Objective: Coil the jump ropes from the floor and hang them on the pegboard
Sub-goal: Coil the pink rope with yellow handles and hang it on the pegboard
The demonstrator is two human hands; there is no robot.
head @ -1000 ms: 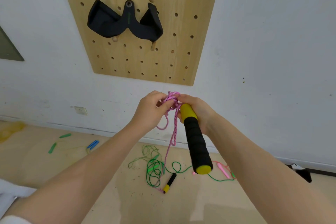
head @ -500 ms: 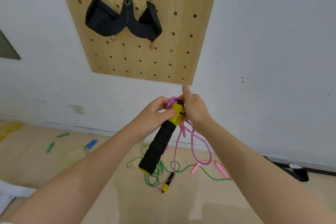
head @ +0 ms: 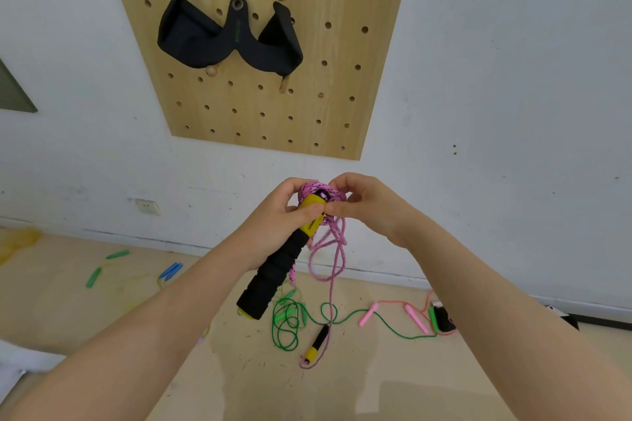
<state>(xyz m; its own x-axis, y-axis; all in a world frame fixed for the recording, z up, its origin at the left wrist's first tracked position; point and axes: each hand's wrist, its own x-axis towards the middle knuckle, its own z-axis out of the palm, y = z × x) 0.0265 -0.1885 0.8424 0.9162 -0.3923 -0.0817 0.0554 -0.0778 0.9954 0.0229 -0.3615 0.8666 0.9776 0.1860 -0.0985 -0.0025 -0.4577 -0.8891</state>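
Here the left hand grips the black-yellow handle as a core, w/ the pink rope wound at its top. The right hand pinches the coil to keep it tight. The other handle lies on the floor, so coiling seems unfinished.

Left hand and right hand meet on handle, rope wound at its top. Pegboard above and behind grip. Second handle on floor below grip; loose rope just left of it.
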